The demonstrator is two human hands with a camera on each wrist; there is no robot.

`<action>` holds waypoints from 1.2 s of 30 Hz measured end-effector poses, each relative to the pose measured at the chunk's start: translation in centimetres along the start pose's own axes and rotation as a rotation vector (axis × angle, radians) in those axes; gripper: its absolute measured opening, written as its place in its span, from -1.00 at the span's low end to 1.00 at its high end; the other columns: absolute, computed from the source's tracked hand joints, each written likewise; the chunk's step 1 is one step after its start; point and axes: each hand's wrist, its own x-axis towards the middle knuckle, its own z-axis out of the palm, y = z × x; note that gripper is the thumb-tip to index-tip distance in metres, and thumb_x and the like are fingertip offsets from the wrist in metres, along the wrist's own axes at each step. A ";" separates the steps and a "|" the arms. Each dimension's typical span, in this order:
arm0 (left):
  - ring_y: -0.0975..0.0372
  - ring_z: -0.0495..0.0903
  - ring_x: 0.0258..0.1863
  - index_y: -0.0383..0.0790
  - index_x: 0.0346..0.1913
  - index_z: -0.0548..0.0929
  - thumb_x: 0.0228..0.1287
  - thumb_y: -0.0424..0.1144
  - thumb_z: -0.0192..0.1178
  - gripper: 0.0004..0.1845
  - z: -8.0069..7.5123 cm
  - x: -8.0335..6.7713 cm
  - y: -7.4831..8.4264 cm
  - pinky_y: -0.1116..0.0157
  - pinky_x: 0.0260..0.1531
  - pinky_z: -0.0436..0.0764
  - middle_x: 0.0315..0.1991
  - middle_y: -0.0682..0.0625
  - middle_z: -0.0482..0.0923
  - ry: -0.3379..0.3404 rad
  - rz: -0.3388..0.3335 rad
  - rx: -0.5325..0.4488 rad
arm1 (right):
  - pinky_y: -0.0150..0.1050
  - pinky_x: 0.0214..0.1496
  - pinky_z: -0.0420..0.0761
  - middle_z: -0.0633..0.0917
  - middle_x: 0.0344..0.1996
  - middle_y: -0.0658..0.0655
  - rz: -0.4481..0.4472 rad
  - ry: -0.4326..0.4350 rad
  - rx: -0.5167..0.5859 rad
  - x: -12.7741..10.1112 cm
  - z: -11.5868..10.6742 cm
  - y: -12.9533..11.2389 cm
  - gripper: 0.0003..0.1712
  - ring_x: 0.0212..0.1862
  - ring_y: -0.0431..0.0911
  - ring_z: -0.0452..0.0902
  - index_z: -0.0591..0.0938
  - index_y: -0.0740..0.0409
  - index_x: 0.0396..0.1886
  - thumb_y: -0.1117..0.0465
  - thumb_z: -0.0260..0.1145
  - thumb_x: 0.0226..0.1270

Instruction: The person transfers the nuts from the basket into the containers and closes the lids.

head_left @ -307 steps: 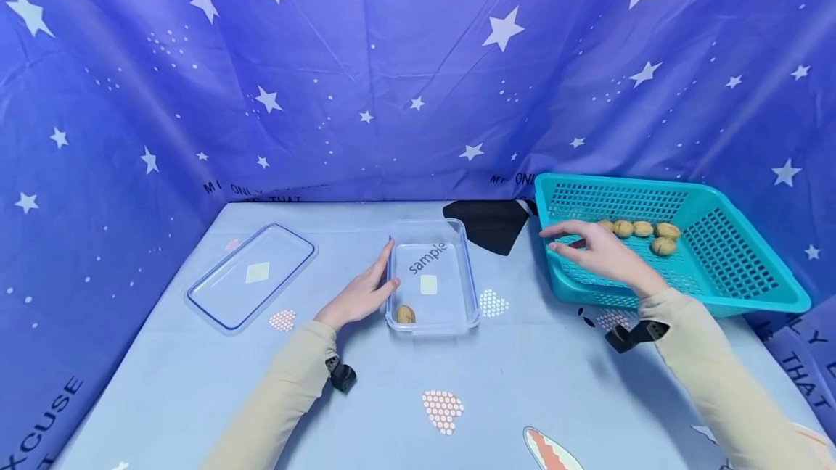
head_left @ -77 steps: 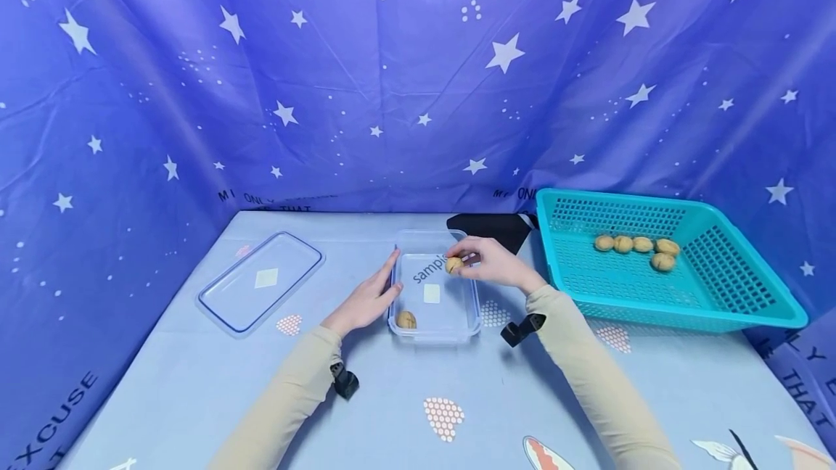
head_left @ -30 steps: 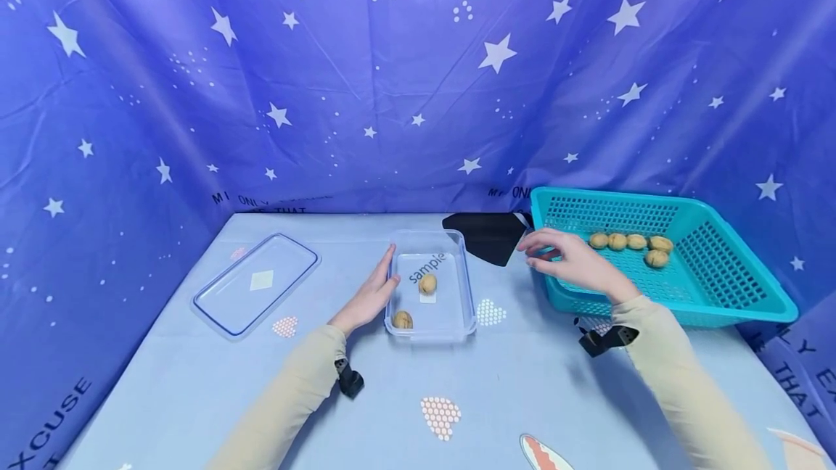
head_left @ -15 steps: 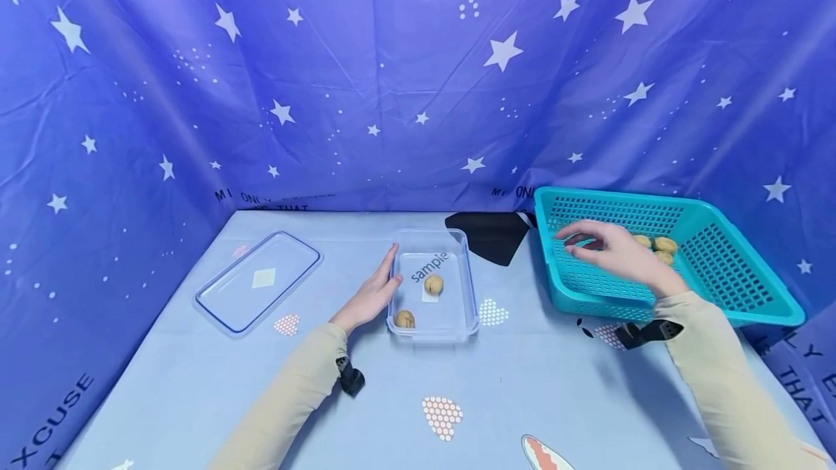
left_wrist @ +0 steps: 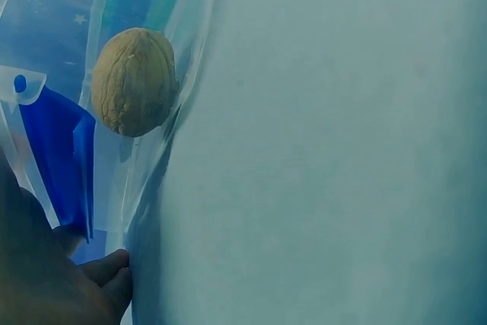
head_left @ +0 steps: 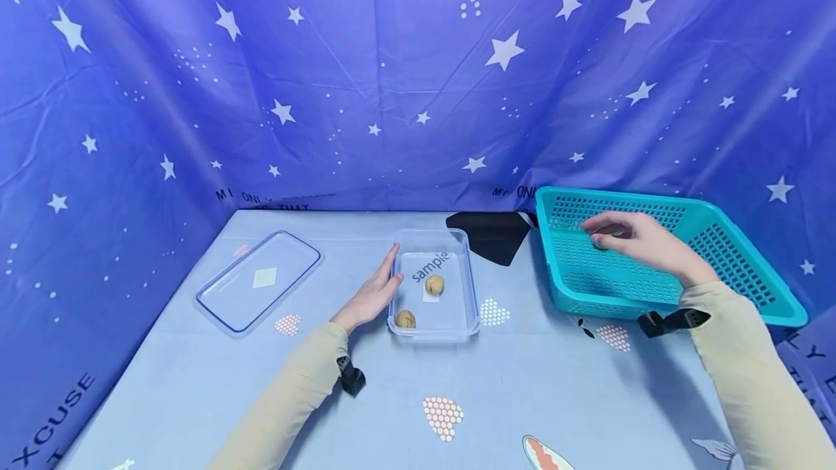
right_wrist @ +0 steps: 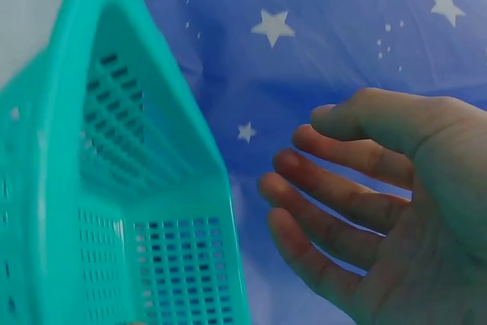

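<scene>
A clear plastic food container (head_left: 465, 289) stands mid-table with two walnuts inside. One walnut (head_left: 434, 285) lies near its middle, the other walnut (head_left: 406, 319) in the near left corner. My left hand (head_left: 369, 296) rests along the container's left wall with fingers extended; its fingertips also show low in the left wrist view. Over the teal plastic basket (head_left: 575, 306) is my right hand (head_left: 643, 241), fingers loosely bent, thumb apart. In the right wrist view nothing sits between those fingers. The basket's walnuts are mostly hidden by this hand in the head view.
A clear lid (head_left: 235, 318) with a blue seal lies flat on the left of the table. Behind the table hangs a blue star-printed curtain (head_left: 392, 78). The basket stands at the table's right, close to the curtain.
A second walnut, earlier pinched in my right hand above the container, now lies inside it. The right hand has since moved right, over the basket. My left hand stays at the container.
</scene>
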 end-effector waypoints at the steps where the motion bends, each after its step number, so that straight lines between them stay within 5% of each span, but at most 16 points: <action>1: 0.01 -0.09 0.47 0.01 0.56 -0.21 0.56 -0.10 -0.22 -0.34 0.0 0.0 0.0 -0.05 0.40 -0.05 0.54 0.01 -0.24 0.000 -0.001 0.001 | -0.36 -0.15 0.61 0.66 -0.06 0.22 0.011 -0.010 -0.006 0.0 -0.2 0.2 -0.66 -0.15 -0.28 0.60 0.56 0.27 0.14 0.25 0.19 0.45; 9: 0.02 -0.09 0.47 0.00 0.56 -0.22 0.57 -0.08 -0.23 -0.35 -0.1 0.0 0.0 -0.04 0.40 -0.05 0.54 0.01 -0.25 -0.003 0.000 0.003 | -0.21 -0.12 0.57 0.60 0.04 0.33 0.051 -0.029 -0.106 0.3 -1.5 2.3 -0.64 -0.02 0.10 0.57 0.55 0.30 0.17 0.24 0.12 0.49; 16: 0.02 -0.10 0.47 0.02 0.56 -0.22 0.57 -0.07 -0.24 -0.35 -0.1 -0.2 0.0 -0.04 0.40 -0.06 0.54 0.01 -0.25 -0.014 -0.009 -0.003 | -0.26 -0.12 0.57 0.59 0.03 0.38 0.077 -0.048 -0.115 0.9 -2.4 4.0 -0.63 -0.05 -0.06 0.54 0.52 0.38 0.17 0.26 0.12 0.48; 26: 0.00 -0.10 0.47 0.05 0.56 -0.24 0.57 -0.06 -0.24 -0.35 -0.1 -0.2 0.0 -0.10 0.38 -0.05 0.54 0.02 -0.26 -0.019 -0.003 -0.013 | 0.20 0.01 0.52 0.49 0.12 0.48 0.172 -0.086 -0.044 2.1 -2.5 5.9 -0.54 0.09 0.30 0.44 0.43 0.43 0.24 0.17 0.02 0.55; 36: 0.01 -0.12 0.48 0.17 0.55 -0.28 0.57 -0.07 -0.25 -0.35 0.0 0.1 -0.2 -0.10 0.39 -0.06 0.54 0.01 -0.28 -0.018 -0.008 -0.017 | 0.04 -0.03 0.61 0.41 0.15 0.56 0.271 -0.094 0.070 3.2 -1.8 9.4 -0.47 -0.01 0.23 0.53 0.33 0.52 0.27 0.14 -0.04 0.58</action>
